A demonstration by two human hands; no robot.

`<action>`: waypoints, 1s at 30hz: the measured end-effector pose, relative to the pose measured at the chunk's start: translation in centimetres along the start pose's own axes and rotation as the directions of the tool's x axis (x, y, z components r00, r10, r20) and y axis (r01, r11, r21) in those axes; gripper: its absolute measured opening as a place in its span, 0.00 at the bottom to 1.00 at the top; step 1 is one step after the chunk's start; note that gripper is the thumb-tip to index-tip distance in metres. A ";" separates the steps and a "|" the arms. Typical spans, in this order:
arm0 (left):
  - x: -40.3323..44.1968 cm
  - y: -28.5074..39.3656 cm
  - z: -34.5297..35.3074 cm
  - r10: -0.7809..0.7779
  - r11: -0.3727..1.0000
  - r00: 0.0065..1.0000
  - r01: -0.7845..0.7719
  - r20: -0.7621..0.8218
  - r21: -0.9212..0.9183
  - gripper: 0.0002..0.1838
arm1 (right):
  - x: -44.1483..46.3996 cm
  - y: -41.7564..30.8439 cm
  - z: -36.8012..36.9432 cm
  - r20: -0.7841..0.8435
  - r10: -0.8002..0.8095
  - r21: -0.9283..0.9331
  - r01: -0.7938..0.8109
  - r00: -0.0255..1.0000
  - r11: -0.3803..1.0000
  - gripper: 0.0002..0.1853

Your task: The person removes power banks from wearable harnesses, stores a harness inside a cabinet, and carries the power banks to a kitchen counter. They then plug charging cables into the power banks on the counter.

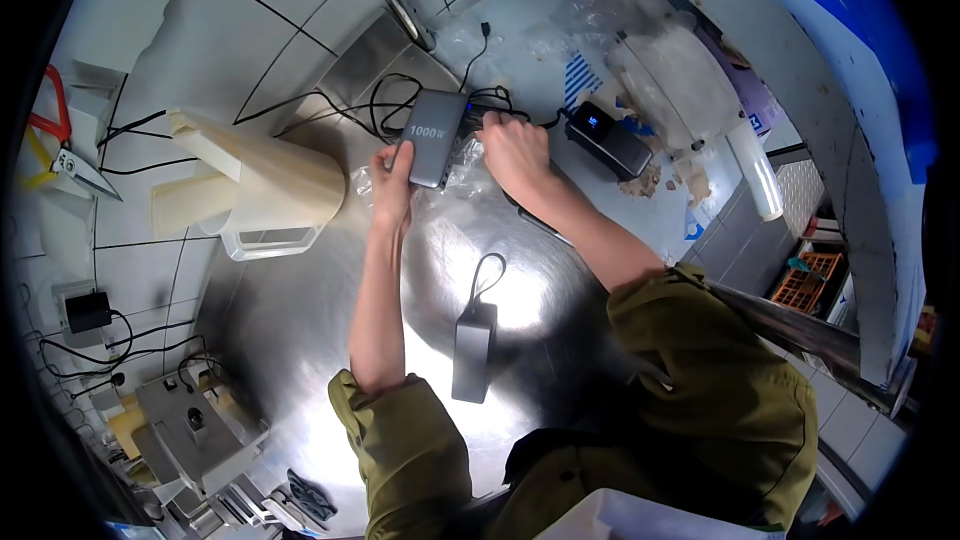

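My left hand (391,180) is closed around a grey power bank (428,150) marked in white lettering, its thumb lying on the face. Close by on the right, the fingers of my right hand (515,148) are pinched on a black cable (488,112) at the power bank's upper side, where a small blue light shows. Whether the plug sits in the port cannot be made out. Another dark power bank (610,140) with a lit display lies to the right, a cable running to it. Nearer my body, a grey power bank (474,352) with a looped strap rests on the steel table.
A cream plastic jug (262,185) stands left of my hands on the steel table (300,340). Tangled black cables (385,105) lie behind the power bank. Clear plastic bags (670,75) fill the back right. Scissors (75,165) hang on the left wall.
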State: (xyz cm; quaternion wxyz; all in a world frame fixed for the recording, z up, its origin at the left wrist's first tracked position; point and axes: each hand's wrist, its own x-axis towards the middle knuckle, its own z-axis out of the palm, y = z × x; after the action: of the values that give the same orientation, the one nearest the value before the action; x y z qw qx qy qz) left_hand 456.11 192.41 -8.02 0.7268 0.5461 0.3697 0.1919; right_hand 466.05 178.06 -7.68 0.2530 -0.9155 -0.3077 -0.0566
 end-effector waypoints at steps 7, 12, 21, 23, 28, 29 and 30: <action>0.1 0.5 -1.8 -0.326 0.940 0.890 0.342 0.320 0.004 0.20 | 0.4 1.3 0.8 -0.265 -0.204 0.016 0.216 0.943 0.976 0.05; 0.2 0.9 -2.1 -0.319 0.946 0.856 0.316 0.408 0.077 0.22 | 0.6 2.2 0.7 -0.293 -0.188 0.179 0.247 0.938 0.952 0.05; 0.5 -0.4 -1.2 -0.295 0.954 0.902 0.295 0.315 0.052 0.25 | 3.3 3.7 0.1 0.466 -0.109 0.669 -0.269 0.878 0.693 0.12; 0.4 -0.6 -1.3 -0.284 0.957 0.895 0.288 0.344 0.042 0.24 | 3.5 3.1 -1.1 0.442 -0.129 0.634 -0.207 0.888 0.745 0.13; -0.3 -0.8 -0.8 -0.278 0.960 0.912 0.271 0.303 0.064 0.24 | 2.8 3.1 -0.2 0.280 -0.151 0.608 -0.054 0.948 0.792 0.14; -0.4 -1.1 -0.7 -0.266 0.964 0.907 0.250 0.328 0.088 0.24 | 2.4 2.9 -0.5 0.252 -0.127 0.620 -0.060 0.959 0.782 0.14; -0.5 -1.1 -0.5 -0.254 0.967 0.921 0.246 0.296 0.065 0.25 | 2.5 2.9 -0.4 0.273 -0.119 0.645 -0.090 0.955 0.759 0.15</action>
State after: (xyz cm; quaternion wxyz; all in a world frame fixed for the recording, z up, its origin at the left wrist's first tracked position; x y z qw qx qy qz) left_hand 455.24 192.04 -8.96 0.7858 0.5271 0.3235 0.0070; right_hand 469.79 177.21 -7.95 0.5053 -0.7657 -0.3496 0.1900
